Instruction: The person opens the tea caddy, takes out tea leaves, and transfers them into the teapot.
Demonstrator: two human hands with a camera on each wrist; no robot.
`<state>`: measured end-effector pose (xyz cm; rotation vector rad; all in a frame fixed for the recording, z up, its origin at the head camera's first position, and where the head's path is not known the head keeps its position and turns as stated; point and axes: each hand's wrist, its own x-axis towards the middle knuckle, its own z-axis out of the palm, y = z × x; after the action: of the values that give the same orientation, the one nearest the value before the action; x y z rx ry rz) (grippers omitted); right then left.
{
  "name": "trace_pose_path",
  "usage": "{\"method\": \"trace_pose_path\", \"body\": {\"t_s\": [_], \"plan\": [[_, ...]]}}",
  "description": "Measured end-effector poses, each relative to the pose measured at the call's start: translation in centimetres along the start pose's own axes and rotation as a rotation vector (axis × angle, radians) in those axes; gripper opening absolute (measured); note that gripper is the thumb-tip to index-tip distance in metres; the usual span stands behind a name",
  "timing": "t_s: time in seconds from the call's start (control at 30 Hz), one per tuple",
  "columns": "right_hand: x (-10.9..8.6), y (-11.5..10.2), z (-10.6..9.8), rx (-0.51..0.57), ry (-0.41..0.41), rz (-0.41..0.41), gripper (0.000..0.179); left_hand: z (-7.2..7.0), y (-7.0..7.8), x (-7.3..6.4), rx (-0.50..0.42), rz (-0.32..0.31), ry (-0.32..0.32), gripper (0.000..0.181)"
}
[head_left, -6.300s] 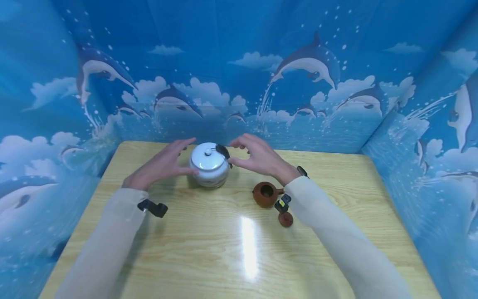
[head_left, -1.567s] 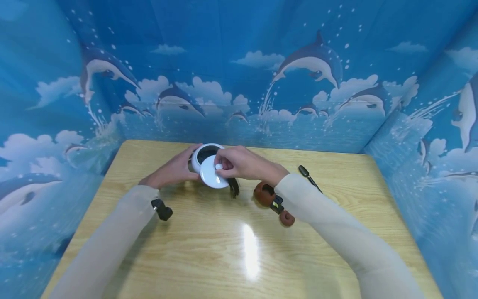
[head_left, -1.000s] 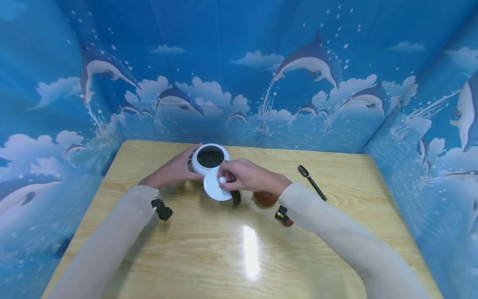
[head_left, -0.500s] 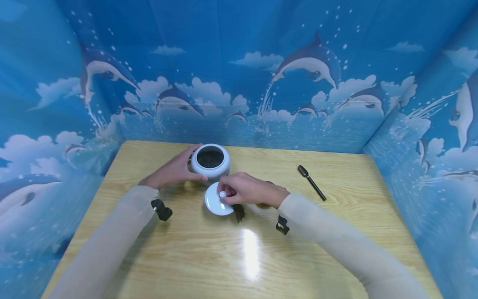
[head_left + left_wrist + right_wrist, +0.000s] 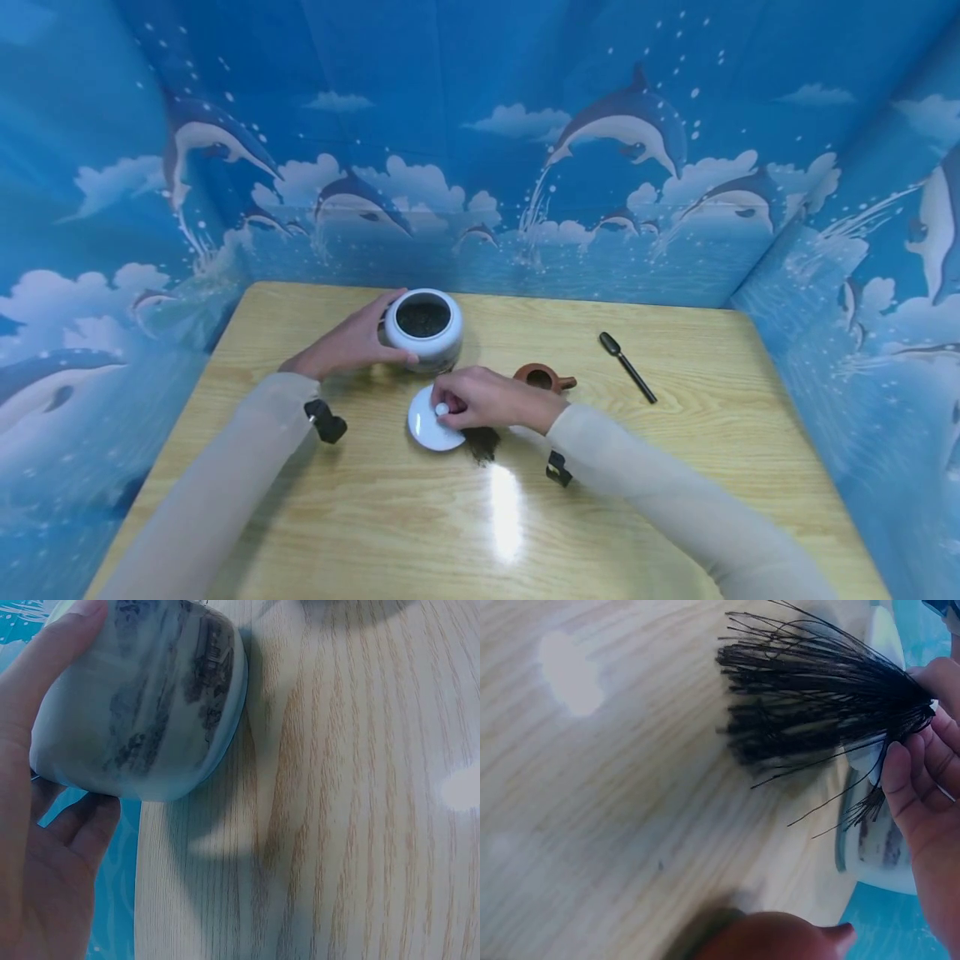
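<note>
My left hand (image 5: 352, 337) grips the white lidded jar (image 5: 442, 343) from its left side, thumb in front and fingers behind. The jar stands upright with its mouth uncovered and dark contents inside; grey painted scenery shows on its wall in the left wrist view. In front of the jar, my right hand (image 5: 491, 400) pinches the knob of the round white lid (image 5: 427, 429), which lies low over the table. A black tassel (image 5: 817, 697) hangs from the knob and fans out under the fingers. Just beyond the right wrist sits a brown clay teapot (image 5: 772, 937), its top uncovered.
A black spoon (image 5: 628, 367) lies on the wooden table (image 5: 360, 517) to the right of the teapot. Blue dolphin-printed curtains (image 5: 480, 167) enclose the table at the back and sides. The small brown teapot lid seen earlier is hidden behind the right sleeve.
The lid was on the jar at first. My right hand has lifted it off and brought it forward, down near the table. My left hand has closed in to hold the jar.
</note>
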<state>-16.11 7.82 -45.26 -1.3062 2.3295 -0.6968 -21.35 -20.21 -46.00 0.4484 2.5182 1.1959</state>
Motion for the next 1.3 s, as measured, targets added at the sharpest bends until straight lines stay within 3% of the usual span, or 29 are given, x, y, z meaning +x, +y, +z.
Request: {"method": "trace_pose_path", "body": {"t_s": [0.5,0.77,1.03,1.3], "plan": [[0.6,0.4,1.5,-0.026,-0.042,-0.011,0.012,0.0,0.2,0.0,-0.035,0.008,-0.003,0.133],[0.6,0.4,1.4,-0.029,-0.036,-0.009,0.012,-0.1,0.2,0.0,-0.008,-0.002,0.004,0.134],[-0.2,0.3,0.2,-0.024,0.003,0.018,0.015,0.0,0.2,0.1,-0.005,-0.008,0.006,0.136],[-2.2,0.9,-2.0,-0.018,0.084,0.071,0.018,-0.1,0.1,0.2,0.007,-0.013,0.004,0.139]]}}
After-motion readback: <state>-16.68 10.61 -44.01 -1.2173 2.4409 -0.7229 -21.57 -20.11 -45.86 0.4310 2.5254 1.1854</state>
